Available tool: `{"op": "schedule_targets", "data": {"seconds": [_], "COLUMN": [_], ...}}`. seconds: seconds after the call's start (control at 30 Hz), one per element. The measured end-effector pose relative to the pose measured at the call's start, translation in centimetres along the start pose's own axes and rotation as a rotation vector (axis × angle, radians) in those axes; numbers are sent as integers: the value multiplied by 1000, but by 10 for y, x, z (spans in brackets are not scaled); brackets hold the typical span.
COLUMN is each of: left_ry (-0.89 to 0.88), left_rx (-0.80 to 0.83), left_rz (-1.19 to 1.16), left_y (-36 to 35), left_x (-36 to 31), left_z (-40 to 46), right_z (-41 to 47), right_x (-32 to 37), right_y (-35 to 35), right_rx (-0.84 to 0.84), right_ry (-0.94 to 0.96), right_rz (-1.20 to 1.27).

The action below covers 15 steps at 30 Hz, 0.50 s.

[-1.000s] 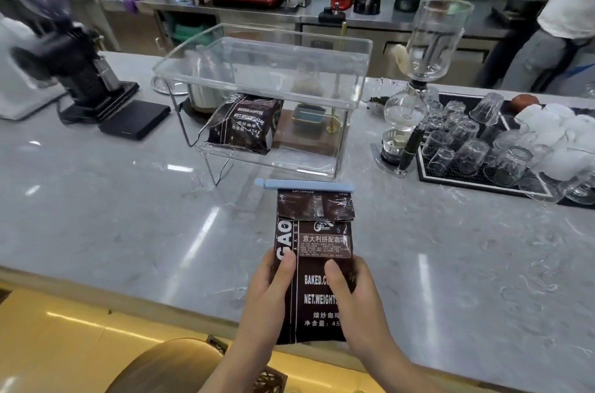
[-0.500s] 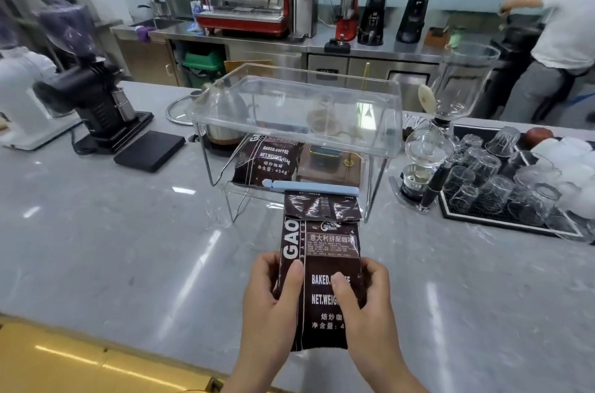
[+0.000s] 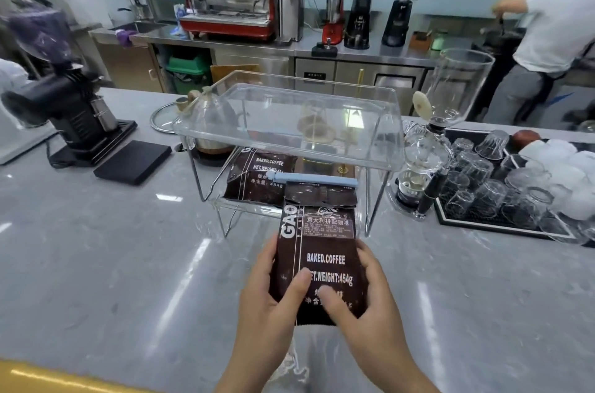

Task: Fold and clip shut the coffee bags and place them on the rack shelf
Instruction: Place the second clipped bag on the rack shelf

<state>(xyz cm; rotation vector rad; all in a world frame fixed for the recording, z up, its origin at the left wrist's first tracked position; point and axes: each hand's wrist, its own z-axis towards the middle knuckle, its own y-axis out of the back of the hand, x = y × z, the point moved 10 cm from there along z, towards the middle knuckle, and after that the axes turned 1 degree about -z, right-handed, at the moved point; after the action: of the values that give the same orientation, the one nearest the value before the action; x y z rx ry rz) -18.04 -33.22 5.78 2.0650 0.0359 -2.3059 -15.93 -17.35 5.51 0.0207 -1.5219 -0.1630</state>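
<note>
A dark brown coffee bag printed BAKED.COFFEE is held upright above the grey counter, just in front of the rack. Its top is folded over and a pale blue clip runs across the fold. My left hand grips the bag's lower left side and my right hand grips its lower right, thumbs on the front. A clear two-level rack on wire legs stands behind it. A second coffee bag lies on the rack's lower shelf at the left.
A black grinder and a black scale stand at the left. A glass siphon brewer and a black tray of upturned glasses sit at the right. Behind the counter a person in a white shirt works.
Both hands have lifted the clipped bag up and forward toward the rack. My view has risen, so more of the back counter shows.
</note>
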Motion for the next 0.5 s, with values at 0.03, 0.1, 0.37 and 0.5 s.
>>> {"op": "schedule_targets", "data": {"seconds": [0.03,0.1,0.37,0.5], "left_ry": [-1,-6,10,-9], "left_rx": [4,19,178,363], "left_rz": [-5,-16,-65,70], "left_y": [1,1,-5,-10], "left_x": [-1,-4,-7,-10], "left_z": [3,7,20,19], "right_z": [-1,-2,9,13], "right_x": [2,9,29,28], "right_y": [-3,-9,1,9], "right_rx": [43,126,50,-31], "right_ry": [18,40,168,174], "right_rz": [-19,-46,-392,-388]}}
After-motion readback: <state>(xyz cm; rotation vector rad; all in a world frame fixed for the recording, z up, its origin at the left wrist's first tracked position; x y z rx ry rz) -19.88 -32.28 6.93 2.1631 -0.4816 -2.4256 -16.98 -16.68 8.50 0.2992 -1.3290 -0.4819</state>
